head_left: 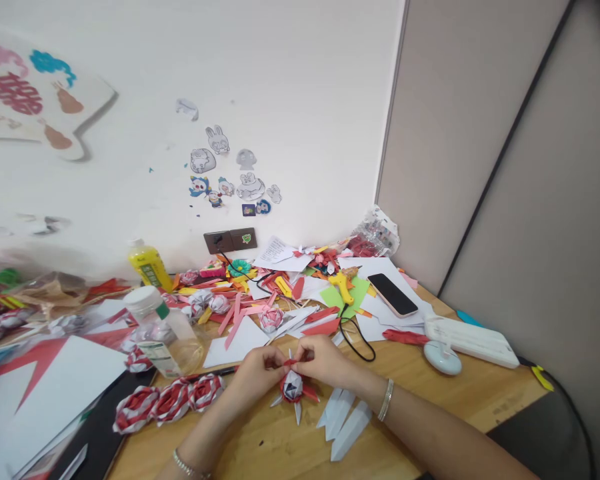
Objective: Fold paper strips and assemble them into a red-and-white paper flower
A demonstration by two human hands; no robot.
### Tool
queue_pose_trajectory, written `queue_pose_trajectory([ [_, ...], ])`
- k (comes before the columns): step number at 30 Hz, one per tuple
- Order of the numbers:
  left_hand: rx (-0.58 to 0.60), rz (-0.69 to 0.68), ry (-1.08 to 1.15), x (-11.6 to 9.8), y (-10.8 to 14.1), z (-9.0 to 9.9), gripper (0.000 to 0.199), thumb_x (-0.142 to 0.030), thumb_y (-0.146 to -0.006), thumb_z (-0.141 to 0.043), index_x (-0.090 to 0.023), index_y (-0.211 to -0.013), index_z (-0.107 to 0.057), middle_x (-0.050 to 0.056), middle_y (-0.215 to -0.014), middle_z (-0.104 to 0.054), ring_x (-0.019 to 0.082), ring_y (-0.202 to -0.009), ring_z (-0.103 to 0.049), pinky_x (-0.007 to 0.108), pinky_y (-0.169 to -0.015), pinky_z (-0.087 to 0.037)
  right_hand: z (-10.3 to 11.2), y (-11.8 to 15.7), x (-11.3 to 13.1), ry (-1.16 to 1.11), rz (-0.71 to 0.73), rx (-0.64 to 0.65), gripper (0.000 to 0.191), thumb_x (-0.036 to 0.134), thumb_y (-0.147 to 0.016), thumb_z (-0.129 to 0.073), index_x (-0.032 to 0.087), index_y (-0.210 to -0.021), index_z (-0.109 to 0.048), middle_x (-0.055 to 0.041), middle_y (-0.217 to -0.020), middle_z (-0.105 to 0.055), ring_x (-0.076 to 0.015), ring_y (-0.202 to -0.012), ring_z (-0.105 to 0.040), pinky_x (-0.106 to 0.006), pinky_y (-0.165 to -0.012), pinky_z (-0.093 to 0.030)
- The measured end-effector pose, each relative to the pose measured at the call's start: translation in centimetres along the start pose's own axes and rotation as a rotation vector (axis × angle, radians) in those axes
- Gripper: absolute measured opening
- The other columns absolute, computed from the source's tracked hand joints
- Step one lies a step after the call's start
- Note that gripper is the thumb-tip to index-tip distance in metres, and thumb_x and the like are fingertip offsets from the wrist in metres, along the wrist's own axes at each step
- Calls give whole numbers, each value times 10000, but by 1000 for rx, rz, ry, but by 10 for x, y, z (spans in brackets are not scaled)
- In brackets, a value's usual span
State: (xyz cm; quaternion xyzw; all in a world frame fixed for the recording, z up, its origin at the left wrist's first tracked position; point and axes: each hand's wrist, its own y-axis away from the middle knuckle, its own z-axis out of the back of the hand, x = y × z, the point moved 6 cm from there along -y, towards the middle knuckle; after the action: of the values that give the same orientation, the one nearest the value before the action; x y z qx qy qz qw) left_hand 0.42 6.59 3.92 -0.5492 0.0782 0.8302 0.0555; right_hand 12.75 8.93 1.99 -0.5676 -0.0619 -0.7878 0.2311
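Between my two hands, low over the wooden table, is a folded paper flower (pixel 293 387) with a grey-white centre, a red ring and pointed white and red petals sticking out. My left hand (pixel 261 369) pinches its far edge at a red paper piece. From the other side my right hand (pixel 320 362) pinches the same spot, fingertips almost meeting the left ones. The fingers partly hide the flower's far side. Several folded white paper strips (pixel 347 420) lie below my right wrist. Left of my left forearm rest red-and-white twisted paper roses (pixel 173 400) in a row.
A clear jar (pixel 167 340) and a yellow bottle (pixel 149 265) stand at left. A yellow glue gun (pixel 343 285) with its cable, a phone (pixel 393 295), a white power strip (pixel 473 340) and a mouse (pixel 443 358) lie at right. Paper scraps cover the back.
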Motion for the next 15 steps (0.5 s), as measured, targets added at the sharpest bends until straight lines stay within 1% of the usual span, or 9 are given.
queue_pose_trajectory([
  [5,17,15,15,3,0,-2,171,-298,-607,-609,-135,-636,-652,15,-600,-664,160,-567,-572,239,-512,-425,0,3,9,94,39,-20,89,119,-663,-584,158,-586,-561,24,-603,-559,-105,-569,-513,-187,-485,-340],
  [7,17,17,9,7,-2,-3,153,-287,-617,-600,-140,-621,-644,12,-582,-659,155,-553,-567,235,-505,-421,0,3,10,134,46,-14,96,115,-668,-575,162,-587,-554,25,-604,-555,-104,-568,-510,-185,-489,-336],
  [11,7,-32,-4,9,-5,-3,114,-254,-612,-614,-144,-582,-618,15,-564,-648,152,-548,-560,233,-508,-416,0,3,9,149,31,23,84,126,-678,-566,167,-607,-546,30,-591,-544,-104,-553,-506,-182,-476,-322],
  [13,10,-53,-5,9,-6,-1,100,-238,-598,-627,-140,-580,-617,19,-576,-648,156,-563,-566,239,-526,-423,0,4,12,142,56,26,79,123,-670,-573,167,-610,-549,31,-593,-541,-104,-560,-504,-182,-485,-326],
  [15,49,-43,22,9,-6,1,105,-240,-597,-635,-137,-611,-630,20,-604,-656,159,-581,-579,249,-557,-439,1,5,17,147,110,20,87,101,-659,-571,165,-605,-552,33,-597,-535,-101,-569,-496,-183,-503,-333],
])
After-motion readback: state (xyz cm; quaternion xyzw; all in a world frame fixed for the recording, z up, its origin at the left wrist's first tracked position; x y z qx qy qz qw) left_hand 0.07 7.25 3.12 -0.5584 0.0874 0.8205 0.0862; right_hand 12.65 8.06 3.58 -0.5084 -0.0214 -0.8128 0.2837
